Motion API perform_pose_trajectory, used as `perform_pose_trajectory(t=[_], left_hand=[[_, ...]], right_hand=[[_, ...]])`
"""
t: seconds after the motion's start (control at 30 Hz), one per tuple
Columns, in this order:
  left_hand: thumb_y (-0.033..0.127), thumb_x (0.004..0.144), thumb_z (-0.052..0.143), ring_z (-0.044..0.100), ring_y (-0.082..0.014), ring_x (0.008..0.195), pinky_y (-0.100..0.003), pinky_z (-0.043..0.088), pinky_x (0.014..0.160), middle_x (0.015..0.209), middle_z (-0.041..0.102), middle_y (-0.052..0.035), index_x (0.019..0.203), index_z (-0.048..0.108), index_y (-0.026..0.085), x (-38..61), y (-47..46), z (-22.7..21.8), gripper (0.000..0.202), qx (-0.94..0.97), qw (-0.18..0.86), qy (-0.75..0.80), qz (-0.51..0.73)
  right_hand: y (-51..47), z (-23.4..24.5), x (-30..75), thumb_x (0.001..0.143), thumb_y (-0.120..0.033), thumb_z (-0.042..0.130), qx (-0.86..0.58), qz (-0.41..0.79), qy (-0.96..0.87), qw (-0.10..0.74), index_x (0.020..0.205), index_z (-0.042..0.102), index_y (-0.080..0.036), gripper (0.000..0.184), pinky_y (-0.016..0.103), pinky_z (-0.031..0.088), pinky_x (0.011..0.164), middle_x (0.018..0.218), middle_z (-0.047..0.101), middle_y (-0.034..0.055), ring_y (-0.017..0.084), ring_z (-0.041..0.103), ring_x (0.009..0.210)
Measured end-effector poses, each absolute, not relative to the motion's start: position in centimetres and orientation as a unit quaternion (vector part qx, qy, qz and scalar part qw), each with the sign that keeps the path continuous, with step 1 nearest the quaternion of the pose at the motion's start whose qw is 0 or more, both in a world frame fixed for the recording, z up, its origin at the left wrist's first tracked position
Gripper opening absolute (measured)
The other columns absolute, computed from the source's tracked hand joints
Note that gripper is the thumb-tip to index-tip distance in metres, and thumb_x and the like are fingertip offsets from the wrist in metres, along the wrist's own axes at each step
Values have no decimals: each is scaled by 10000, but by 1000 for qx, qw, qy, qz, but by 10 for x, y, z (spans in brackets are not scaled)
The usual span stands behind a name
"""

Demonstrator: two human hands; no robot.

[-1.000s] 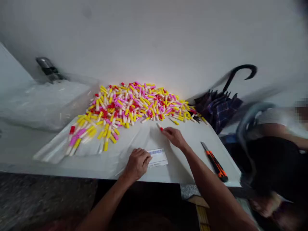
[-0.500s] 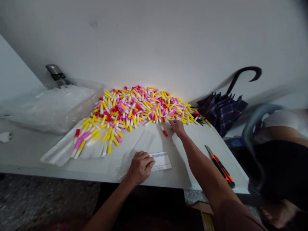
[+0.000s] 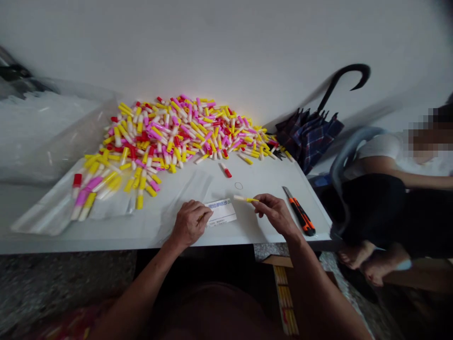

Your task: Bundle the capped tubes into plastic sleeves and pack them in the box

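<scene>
My right grip [image 3: 278,215] is pinched closed on a yellow-tipped plastic tube [image 3: 246,199], just right of the paper label [image 3: 221,211]. My left grip [image 3: 189,224] curls against the label, though I can't tell whether it's holding anything. The tube needs placing next.

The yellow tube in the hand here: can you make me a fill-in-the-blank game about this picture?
1. The right hand pinches a white tube with a ____ end.
2. The knife has an ____ and black handle.
3. The lone tube on the table has a ____ tip.
4. The umbrella has a curved ____ handle.

Missing words: yellow, orange, red, black.
</scene>
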State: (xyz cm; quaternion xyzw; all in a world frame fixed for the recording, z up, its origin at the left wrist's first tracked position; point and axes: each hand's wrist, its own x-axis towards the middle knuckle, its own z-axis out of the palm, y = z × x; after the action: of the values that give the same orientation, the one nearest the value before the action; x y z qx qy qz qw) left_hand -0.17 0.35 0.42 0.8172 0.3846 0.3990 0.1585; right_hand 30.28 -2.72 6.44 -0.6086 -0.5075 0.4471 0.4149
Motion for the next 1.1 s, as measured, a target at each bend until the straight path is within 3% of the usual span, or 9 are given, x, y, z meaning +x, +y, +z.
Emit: perform_pose_trajectory(t=[0.13,0.33,0.43,0.53,0.67,0.77,0.9,1.0,1.1], left_hand=[[265,1018,620,637,-198,846,-391,472,818,875,734,-28,903,717,230,-2,3,4,155,819,150,385,398],[267,1022,620,635,-196,838,-390,469,812,865,725,-26,890,711,226,-1,2,6,166,822,135,382,400],[270,1025,617,635,-196,845,-389,467,815,865,720,-24,904,708,225,-1,2,6,158,823,133,383,398],[280,1036,599,638,-196,857,-389,471,831,873,721,-25,916,707,226,-1,2,6,170,826,136,383,391],[287,1041,583,640,-200,866,-395,468,834,884,725,-32,909,709,227,-1,2,5,192,828,138,389,381],[276,1038,580,639,-201,870,-398,461,826,894,733,-35,932,719,235,-1,1,6,180,829,143,388,376],[268,1033,588,626,-205,880,-400,453,828,904,737,-37,938,719,234,-2,1,6,166,829,133,392,377],[262,1035,588,624,-200,875,-394,452,828,895,729,-32,924,709,226,-1,1,6,169,830,136,385,380],[250,1033,588,621,-198,866,-390,453,825,886,727,-26,910,707,224,-1,1,6,173,833,132,379,380]], right_hand=[[-23,75,311,823,-480,810,-593,469,-490,434,984,774,-171,351,296,501,654,773,707,37,156,607,691],[2,84,295,889,-448,719,-558,505,-597,279,1139,795,-163,387,279,444,598,750,673,24,149,563,666],[12,69,265,890,-373,719,-537,481,-641,262,1179,743,-164,357,274,443,624,780,679,15,148,571,688],[9,54,242,900,-305,712,-565,407,-664,272,1156,694,-170,290,282,459,663,831,703,17,146,588,697],[-19,52,244,946,-377,709,-586,322,-693,268,1116,693,-183,258,305,477,719,898,700,40,163,593,745],[-43,57,253,927,-436,756,-588,293,-724,213,1105,709,-196,303,313,472,726,956,702,63,181,604,779],[-55,55,247,966,-360,722,-575,270,-759,142,1048,731,-219,163,290,432,708,950,688,50,162,597,749],[-47,50,239,1011,-310,658,-575,259,-760,159,1073,744,-221,138,280,425,710,955,689,48,152,609,740],[-36,45,236,1007,-372,670,-582,243,-753,186,1012,758,-223,173,280,423,705,925,698,45,157,617,736]])
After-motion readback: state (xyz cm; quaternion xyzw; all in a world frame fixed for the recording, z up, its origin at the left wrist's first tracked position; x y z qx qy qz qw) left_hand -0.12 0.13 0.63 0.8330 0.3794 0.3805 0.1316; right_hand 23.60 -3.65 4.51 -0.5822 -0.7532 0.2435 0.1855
